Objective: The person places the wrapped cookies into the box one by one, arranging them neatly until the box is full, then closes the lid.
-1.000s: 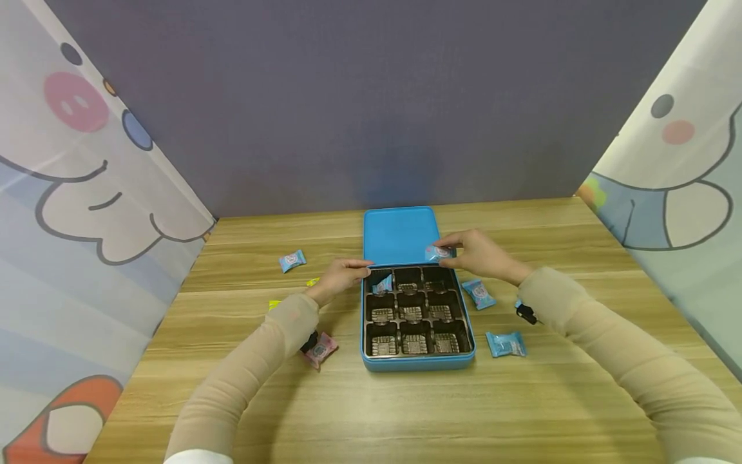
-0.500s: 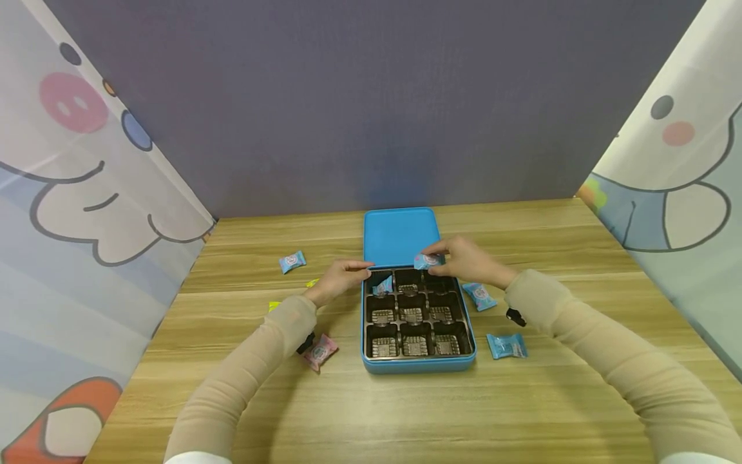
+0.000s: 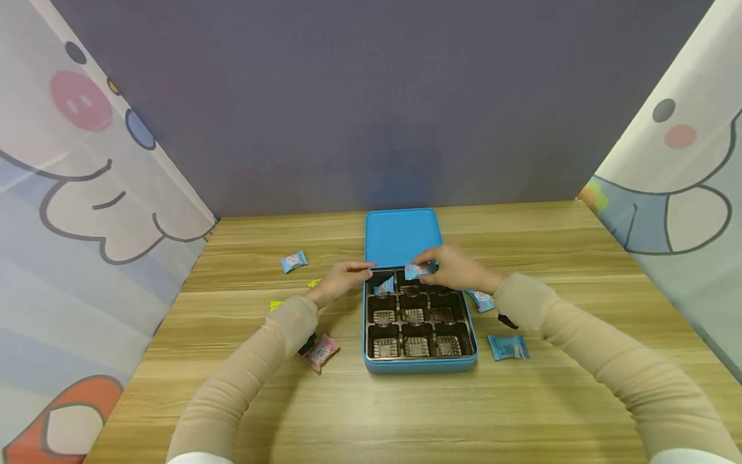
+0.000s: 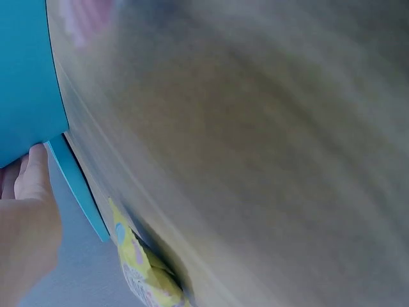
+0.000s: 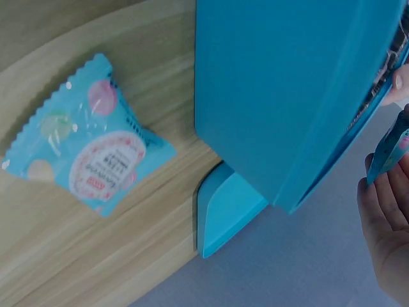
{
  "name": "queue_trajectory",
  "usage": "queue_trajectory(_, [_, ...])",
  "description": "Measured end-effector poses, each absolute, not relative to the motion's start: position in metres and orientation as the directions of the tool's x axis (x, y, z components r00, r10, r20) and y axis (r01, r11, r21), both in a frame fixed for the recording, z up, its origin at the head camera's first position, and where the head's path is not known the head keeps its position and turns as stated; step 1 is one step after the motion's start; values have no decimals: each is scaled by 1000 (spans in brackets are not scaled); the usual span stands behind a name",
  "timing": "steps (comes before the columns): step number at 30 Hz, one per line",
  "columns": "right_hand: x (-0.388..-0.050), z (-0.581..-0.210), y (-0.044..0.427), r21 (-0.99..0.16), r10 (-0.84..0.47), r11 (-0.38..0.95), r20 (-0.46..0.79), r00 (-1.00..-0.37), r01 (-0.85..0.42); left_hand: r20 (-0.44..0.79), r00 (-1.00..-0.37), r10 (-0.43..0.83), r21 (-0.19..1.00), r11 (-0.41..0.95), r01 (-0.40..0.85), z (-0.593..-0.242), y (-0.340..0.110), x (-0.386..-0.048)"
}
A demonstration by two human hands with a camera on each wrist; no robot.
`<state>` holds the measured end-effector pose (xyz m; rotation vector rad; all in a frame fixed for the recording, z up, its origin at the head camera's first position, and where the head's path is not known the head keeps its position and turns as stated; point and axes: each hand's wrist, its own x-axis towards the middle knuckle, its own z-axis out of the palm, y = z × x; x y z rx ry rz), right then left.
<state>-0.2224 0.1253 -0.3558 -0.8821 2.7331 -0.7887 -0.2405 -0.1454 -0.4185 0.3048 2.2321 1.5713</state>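
A blue box (image 3: 420,366) with a dark, nine-compartment-style tray (image 3: 412,316) lies with its lid (image 3: 401,235) folded back. My left hand (image 3: 342,282) holds the box's far left corner, its index finger along the back rim and thumb at the side; the left wrist view shows this hand (image 4: 30,192) at the corner. My right hand (image 3: 458,267) pinches a blue wrapped candy (image 3: 415,271) over the back middle compartment. In the right wrist view, the hand (image 5: 386,217) and held candy (image 5: 390,148) are partly cut off. Another blue candy (image 3: 384,286) sits tilted in the back left compartment.
Right of the box lie two blue candies, one partly behind the right hand (image 3: 482,301) and one nearer (image 3: 508,347). On the left are a blue candy (image 3: 294,261), a pink candy (image 3: 322,352) and yellow wrappers (image 3: 275,305), partly hidden by the left arm. A grey panel (image 3: 382,109) stands behind.
My right hand has carried its candy left and nearer, from over the lid's right corner to above the back middle compartment. The left hand has stayed at the box corner.
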Motion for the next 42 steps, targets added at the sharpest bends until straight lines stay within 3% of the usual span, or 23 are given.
queue_trajectory(7, [-219,-360,118,-466,-630,680,24,-776,-566,-178,-901,395,936,350,-31,-421,-147,-241])
queue_trajectory(15, [-222,-365,112,-467,-645,680,-14,-764,-566,-184,-905,384,934,354,-40,-422,-146,-241])
queue_trajectory(26, [-224,-362,105,-329,-745,632,-7,-667,-702,-186,-896,403,940,339,-42,-417,-141,-237])
queue_trajectory(42, [-220,-366,103,-352,-726,641,11,-687,-683,-171,-905,390,937,349,-27,-423,-144,-238])
